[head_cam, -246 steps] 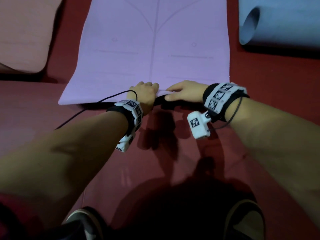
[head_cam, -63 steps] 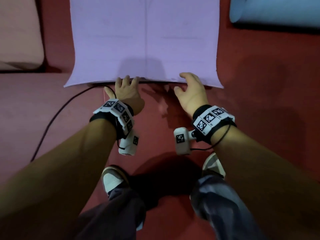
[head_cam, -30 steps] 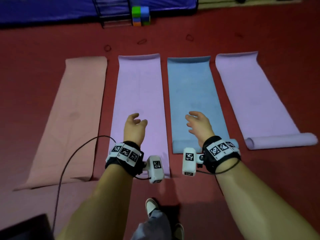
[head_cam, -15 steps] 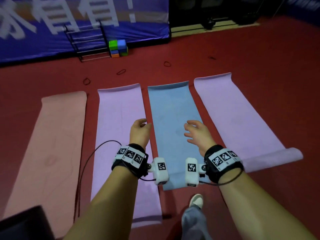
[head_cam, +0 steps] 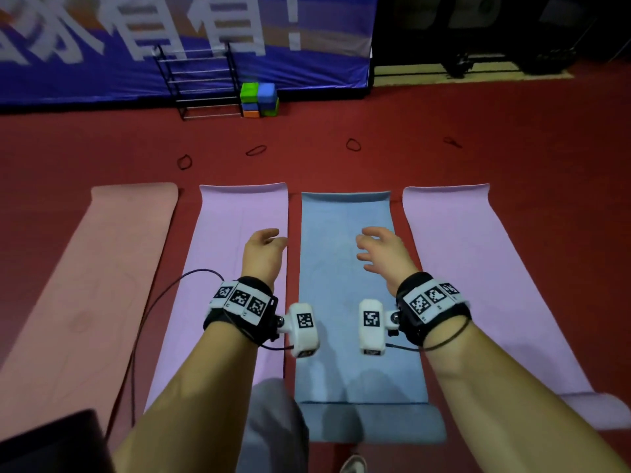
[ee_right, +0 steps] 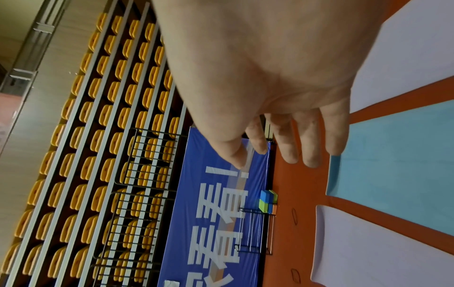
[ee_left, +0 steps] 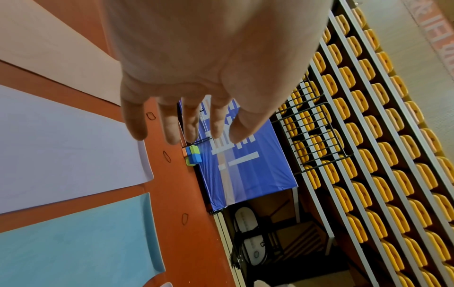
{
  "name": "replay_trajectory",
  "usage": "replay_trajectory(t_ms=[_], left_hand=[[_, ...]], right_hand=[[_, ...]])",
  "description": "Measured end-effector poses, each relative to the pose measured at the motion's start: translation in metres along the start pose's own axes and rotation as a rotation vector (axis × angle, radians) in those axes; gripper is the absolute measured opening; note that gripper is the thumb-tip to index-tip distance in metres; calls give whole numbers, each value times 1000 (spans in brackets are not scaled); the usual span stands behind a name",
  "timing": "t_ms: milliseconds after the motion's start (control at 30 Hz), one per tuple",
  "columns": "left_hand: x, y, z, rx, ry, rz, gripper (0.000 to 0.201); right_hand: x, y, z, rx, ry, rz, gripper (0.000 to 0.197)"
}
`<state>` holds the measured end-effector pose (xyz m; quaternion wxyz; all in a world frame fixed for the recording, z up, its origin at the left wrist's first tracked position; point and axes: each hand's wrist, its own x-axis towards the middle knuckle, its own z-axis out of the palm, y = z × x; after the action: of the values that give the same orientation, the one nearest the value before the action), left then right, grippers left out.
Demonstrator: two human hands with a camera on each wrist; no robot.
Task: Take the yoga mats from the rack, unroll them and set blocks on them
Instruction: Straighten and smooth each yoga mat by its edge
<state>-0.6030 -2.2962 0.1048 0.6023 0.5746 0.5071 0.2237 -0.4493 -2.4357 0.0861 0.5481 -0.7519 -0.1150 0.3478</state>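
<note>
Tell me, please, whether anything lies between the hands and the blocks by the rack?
Only flat things: the mats and, past them, black loops on the floor. Both hands, left and right, are empty; the blocks stand unobstructed.

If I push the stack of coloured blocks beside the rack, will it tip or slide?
The stack of blocks would probably topple rather than slide whole: it looks loosely piled, two levels high. The blocks look like foam, so likely light and not fragile. Being box-shaped, they should not roll.

Left hand [head_cam: 264, 252] and right hand [head_cam: 384, 254] out front, empty, fingers loosely spread.
</note>
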Motion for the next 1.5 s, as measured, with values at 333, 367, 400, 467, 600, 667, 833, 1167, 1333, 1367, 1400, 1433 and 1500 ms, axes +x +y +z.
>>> replay_trajectory(t_ms=[333, 367, 400, 467, 600, 667, 833, 1167, 1333, 1367, 1400, 1433, 1500], left_hand=[[204, 49, 53, -45, 22, -42, 33], [233, 57, 58, -45, 18, -33, 33], [267, 65, 65, -46, 14, -28, 34], [344, 78, 75, -39, -7, -40, 35], [488, 112, 84, -13, -20, -83, 34], [544, 130, 82, 26, 9, -99, 33], [635, 173, 90, 24, 1, -122, 34], [774, 259, 141, 2, 31, -139, 33], [840, 282, 147, -84, 197, -181, 32], [850, 281, 146, -101, 216, -199, 32], [863, 278, 145, -121, 232, -215, 31], [877, 277, 144, -140, 241, -231, 31], [908, 274, 136, -173, 271, -263, 30]], right_hand=[[198, -49, 38, -19, -45, 53, 37], [224, -57, 43, -19, -40, 52, 37], [255, -66, 51, -23, -31, 49, 38], [325, -88, 69, -34, -10, 65, 37], [459, -141, 114, -77, 15, 75, 29], [512, -165, 139, -89, 10, 114, 22], [590, -229, 178, -87, -43, 132, 25], [749, -311, 190, -121, -94, 127, 23], [839, -359, 216, -180, -212, 92, 21], [852, -366, 224, -196, -233, 91, 21], [866, -372, 233, -210, -254, 88, 21], [883, -377, 243, -230, -276, 88, 21], [913, -385, 267, -266, -308, 107, 19]])
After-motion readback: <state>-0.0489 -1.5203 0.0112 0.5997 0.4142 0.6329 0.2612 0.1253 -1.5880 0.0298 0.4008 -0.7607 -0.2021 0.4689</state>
